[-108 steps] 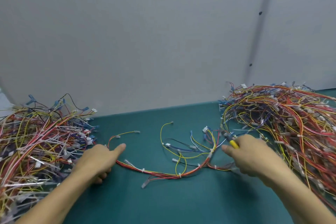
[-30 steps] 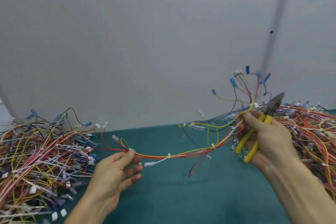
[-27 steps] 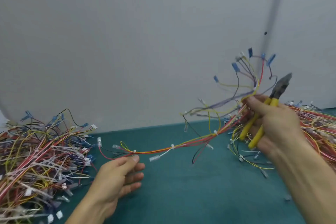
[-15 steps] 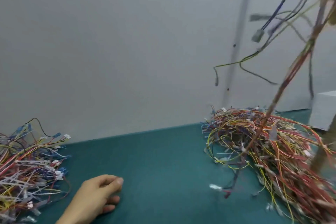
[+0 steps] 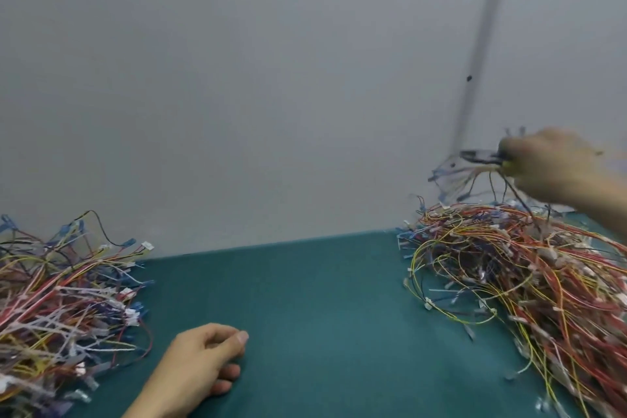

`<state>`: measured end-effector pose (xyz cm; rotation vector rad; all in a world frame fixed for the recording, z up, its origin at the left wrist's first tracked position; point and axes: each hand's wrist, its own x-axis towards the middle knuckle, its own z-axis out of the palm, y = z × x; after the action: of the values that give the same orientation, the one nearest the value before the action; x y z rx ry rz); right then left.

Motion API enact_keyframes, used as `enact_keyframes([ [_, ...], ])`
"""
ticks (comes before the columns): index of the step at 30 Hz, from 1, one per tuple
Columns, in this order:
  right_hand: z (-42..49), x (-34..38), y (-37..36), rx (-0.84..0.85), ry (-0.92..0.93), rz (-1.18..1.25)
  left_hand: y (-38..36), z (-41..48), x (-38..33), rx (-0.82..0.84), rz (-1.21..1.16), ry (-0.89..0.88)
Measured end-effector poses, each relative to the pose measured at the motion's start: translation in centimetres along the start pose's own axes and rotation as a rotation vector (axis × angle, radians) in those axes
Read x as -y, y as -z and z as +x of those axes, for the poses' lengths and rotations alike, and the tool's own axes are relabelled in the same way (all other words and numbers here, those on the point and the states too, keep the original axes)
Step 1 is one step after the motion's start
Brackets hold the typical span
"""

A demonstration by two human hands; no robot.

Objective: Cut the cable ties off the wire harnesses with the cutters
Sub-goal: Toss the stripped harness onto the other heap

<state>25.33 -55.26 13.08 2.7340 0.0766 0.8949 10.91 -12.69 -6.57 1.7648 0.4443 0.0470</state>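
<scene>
Teal bench mat [image 5: 305, 299] runs back to a plain grey wall [image 5: 271, 78]. On it rests the left hand [image 5: 200, 363], fingers loosely curled, holding nothing. The right hand [image 5: 556, 170], motion-blurred, grips the yellow-handled cutters [image 5: 478, 156] together with one wire harness [image 5: 470, 180], which dangles over the right-hand harness pile [image 5: 526, 282], probably for deposit there. A second pile [image 5: 61, 299] lies just beside the left hand; separate piles likely keep finished and pending harnesses apart.
</scene>
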Motion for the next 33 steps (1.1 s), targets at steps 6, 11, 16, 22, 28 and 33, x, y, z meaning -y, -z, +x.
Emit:
enact_keyframes([
  [6,-5.0,0.8,-10.3,0.163,-0.038,-0.106,0.0,0.1,0.3,-0.009,0.029,-0.014],
  [11,-4.2,1.0,-8.8,0.298,-0.021,-0.112,0.0,0.1,0.2,-0.004,0.037,-0.023],
  [16,-2.8,0.0,-5.3,0.467,-0.092,-0.011,-0.1,0.2,0.4,-0.014,0.026,-0.029],
  [22,-1.2,0.2,0.6,0.089,-0.155,0.085,-0.6,-0.1,0.4,-0.025,0.038,-0.048],
  [28,-8.2,11.6,6.7,0.012,0.052,0.701,-0.9,-1.0,0.0,-0.014,0.192,-0.12],
  [33,-15.1,19.9,3.1,0.499,0.206,0.671,-0.1,-1.4,0.0,-0.092,0.573,-0.205],
])
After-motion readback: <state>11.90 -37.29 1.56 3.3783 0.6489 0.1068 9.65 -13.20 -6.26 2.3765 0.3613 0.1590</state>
